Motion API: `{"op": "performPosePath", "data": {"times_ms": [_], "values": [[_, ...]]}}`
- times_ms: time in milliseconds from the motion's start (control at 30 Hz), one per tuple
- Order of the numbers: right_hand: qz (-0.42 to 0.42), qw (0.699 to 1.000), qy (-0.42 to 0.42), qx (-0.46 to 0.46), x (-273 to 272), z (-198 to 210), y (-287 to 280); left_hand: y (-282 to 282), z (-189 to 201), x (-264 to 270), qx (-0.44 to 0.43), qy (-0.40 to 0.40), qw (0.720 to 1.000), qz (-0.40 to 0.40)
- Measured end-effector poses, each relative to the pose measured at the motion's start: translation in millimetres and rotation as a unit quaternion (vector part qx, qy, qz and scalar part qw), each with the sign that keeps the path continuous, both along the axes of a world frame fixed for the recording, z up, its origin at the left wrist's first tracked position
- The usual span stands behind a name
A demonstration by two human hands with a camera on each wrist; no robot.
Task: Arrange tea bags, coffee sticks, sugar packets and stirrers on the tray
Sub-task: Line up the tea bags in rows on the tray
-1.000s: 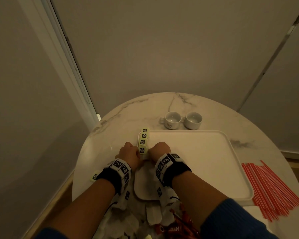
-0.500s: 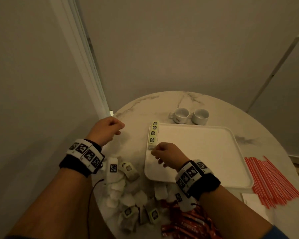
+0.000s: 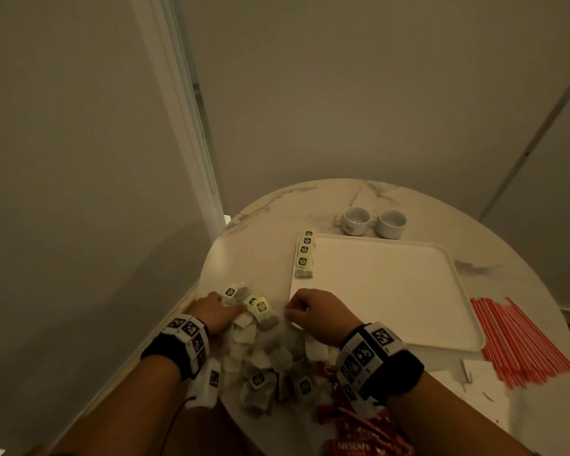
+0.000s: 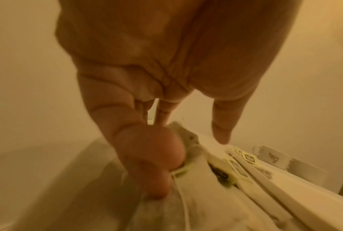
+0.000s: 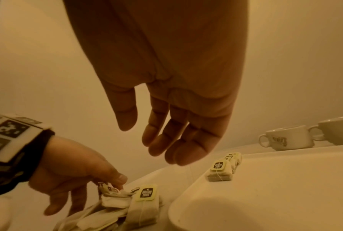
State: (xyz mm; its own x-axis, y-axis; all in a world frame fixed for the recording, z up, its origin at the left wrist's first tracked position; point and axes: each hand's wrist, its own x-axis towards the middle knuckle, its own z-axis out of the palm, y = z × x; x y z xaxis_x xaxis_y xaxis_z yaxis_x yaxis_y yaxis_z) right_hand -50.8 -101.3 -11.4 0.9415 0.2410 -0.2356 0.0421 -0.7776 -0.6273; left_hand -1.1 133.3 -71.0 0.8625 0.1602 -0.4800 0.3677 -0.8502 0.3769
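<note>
Tea bags placed: a row of 4 tea bags (image 3: 305,255) lies along the left edge of my white tray (image 3: 385,291), their green tags overlapping toward the far corner; that is all the tray holds.
Tea bags left: a loose heap of tea bags (image 3: 264,350) sits on the marble table (image 3: 260,232), just off the tray's near-left corner.
My left hand (image 3: 216,311): down in the heap, thumb and fingertip pinching 1 tea bag at its tag (image 4: 183,168), the other fingers spread; I judge this to be bag 5 for the row.
My right hand (image 3: 313,309): hanging over the tray's near-left corner, fingers loosely curled, palm bare in the right wrist view, nothing held.
Coffee sticks: red Nescafe coffee sticks (image 3: 359,432) piled at the near table edge, none on the tray.
Stirrers: red stirrers (image 3: 520,337) fanned out on the table right of the tray, untouched.
Sugar packets: white packets (image 3: 477,373) near the stirrers may be the sugar; too dim to be sure.
Others: 2 white cups (image 3: 374,222) stand beyond the tray.
Progress: early, I judge; 1 kind begun, 3 not started.
</note>
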Motion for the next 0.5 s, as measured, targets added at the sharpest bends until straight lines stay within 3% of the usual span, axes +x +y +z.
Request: {"op": "performPosePath", "data": {"times_ms": [133,233,367,500], "values": [[-0.001,1.000,-0.005,0.004,-5.3,-0.6,-1.4,-13.3,-3.6,4.8,-0.022,-0.047,0.998,0.021],[-0.005,1.000,-0.012,0.014,-5.7,-1.0,-2.7,-18.2,-5.5,6.0,-0.099,-0.083,0.990,0.059],[-0.020,0.998,-0.040,0.034,-2.1,-0.9,-2.7,-23.8,6.8,5.2,-0.134,-0.161,0.977,0.032],[-0.017,0.993,-0.083,0.083,7.3,1.4,3.7,-27.5,31.4,5.1,-0.227,-0.206,0.951,-0.030]]}}
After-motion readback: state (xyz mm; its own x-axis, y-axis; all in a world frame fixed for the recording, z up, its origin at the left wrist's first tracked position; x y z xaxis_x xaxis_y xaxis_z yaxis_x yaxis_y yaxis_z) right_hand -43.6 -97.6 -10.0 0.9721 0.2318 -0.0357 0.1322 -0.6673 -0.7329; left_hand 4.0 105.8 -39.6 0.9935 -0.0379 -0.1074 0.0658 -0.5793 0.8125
